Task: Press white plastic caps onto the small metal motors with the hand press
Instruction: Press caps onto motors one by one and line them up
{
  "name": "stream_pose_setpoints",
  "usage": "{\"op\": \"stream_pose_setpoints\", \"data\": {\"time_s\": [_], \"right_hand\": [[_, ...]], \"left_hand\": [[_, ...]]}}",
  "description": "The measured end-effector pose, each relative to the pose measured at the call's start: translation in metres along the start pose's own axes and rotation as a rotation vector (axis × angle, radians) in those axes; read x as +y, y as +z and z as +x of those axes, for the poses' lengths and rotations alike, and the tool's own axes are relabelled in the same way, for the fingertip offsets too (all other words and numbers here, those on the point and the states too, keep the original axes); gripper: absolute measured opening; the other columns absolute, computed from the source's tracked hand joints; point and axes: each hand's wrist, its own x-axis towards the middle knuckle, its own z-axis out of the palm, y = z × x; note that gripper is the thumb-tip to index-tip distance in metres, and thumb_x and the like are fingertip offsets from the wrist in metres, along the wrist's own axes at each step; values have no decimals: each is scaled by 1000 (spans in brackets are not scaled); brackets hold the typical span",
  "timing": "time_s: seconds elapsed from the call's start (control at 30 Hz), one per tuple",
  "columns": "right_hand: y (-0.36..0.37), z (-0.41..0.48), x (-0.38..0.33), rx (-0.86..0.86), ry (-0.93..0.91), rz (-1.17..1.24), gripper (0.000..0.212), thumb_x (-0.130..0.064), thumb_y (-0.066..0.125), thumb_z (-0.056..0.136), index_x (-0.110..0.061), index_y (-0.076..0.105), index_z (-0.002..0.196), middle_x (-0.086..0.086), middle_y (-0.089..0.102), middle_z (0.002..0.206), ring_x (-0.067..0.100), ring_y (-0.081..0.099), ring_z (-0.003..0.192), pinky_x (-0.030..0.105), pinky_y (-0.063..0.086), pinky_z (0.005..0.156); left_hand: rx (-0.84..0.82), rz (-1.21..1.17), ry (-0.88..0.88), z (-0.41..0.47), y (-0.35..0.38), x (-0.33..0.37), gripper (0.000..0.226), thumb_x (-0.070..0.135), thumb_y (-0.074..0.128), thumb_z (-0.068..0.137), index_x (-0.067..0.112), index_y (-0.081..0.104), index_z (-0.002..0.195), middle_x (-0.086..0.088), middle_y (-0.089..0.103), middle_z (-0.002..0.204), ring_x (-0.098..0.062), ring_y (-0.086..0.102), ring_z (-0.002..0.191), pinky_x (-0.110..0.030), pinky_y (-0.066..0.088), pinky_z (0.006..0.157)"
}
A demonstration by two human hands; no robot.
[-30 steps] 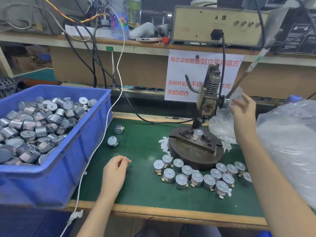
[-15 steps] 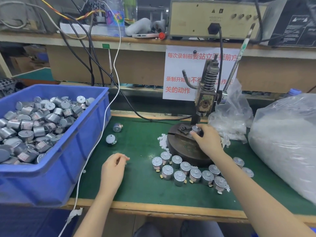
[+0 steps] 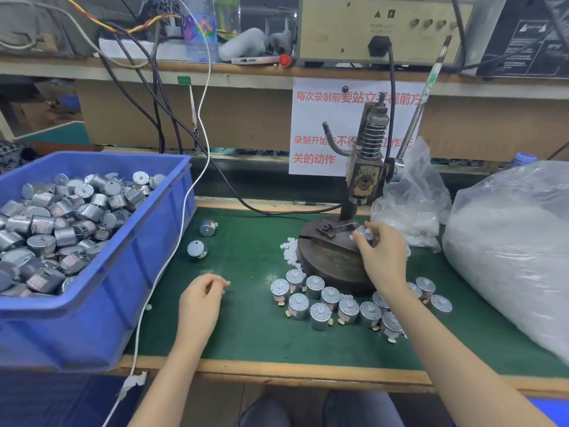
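Right grip pinches a motor on the hand press base, toward the tabletop's back edge. Left grip, fingers curled, pinches a white cap nearer the front edge; capped motors cluster just beside the base.

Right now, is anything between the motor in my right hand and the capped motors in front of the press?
Nothing visible: right hand grips the motor on the press base, with only bare base toward the capped motors.
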Motion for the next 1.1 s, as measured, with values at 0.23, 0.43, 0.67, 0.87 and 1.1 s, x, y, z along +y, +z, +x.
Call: {"op": "stream_pose_setpoints", "data": {"time_s": [0.23,0.43,0.67,0.87,1.1], "right_hand": [[-36,3,27,33,233,19,35,-25,61,88,-8,57,119,15,60,115,32,54,108,40,43,93],[-51,0,50,-225,370,-262,35,-23,63,86,-11,58,119,16,57,121,34,56,106,43,44,92],[-50,-2,40,-434,368,-457,39,-19,52,89,-19,53,129,9,55,130,31,49,118,38,40,97],[-51,-15,5,-375,222,-531,46,-25,48,88,-17,45,134,14,47,131,35,44,118,42,39,97],[-5,-46,-64,-390,-100,-193,30,-23,50,90,-15,61,117,6,55,125,24,46,118,39,37,101]], "left_hand": [[5,12,12,1,0,-1,26,4,47,88,14,64,72,4,59,74,-9,53,71,-21,40,65],[5,18,20,1,0,-2,25,5,47,89,13,65,73,5,59,73,-7,53,71,-20,39,63],[-1,26,24,2,1,-3,25,6,47,89,15,64,73,6,58,74,-5,52,71,-18,38,62],[-18,136,86,5,4,-7,22,8,49,89,16,64,75,5,57,81,-3,52,73,-4,35,62],[-164,422,156,22,28,2,13,24,53,90,19,65,89,11,45,80,-11,48,78,-24,34,66]]}}
